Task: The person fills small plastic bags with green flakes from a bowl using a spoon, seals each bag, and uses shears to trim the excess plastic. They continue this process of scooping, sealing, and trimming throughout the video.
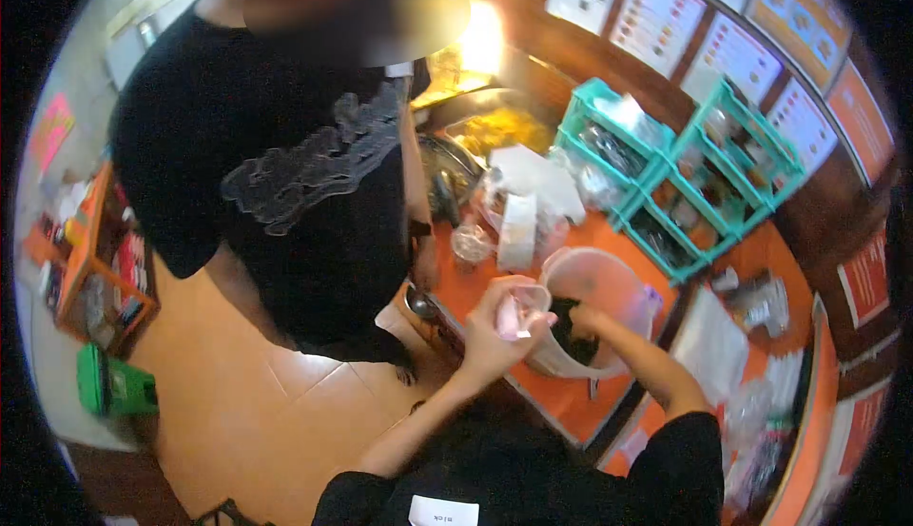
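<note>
My left hand (pixel 496 343) is closed around a small pale pink-and-white cup or packet (pixel 519 313), held up beside the rim of a large translucent white tub (pixel 623 288). What the small container holds cannot be made out. My right hand (pixel 588 321) reaches down inside the tub, with its fingers curled at dark loose contents (pixel 569 338). The fingertips are hidden, so anything between them does not show. The tub stands upright on an orange countertop (pixel 580 412).
Across the counter stands a person in a black T-shirt (pixel 285 174). Teal divided crates (pixel 680 188) with packets sit at the back right. A white carton (pixel 516 231) and a clear cup (pixel 471 243) are beyond the tub. Plastic bags (pixel 709 340) lie to the right.
</note>
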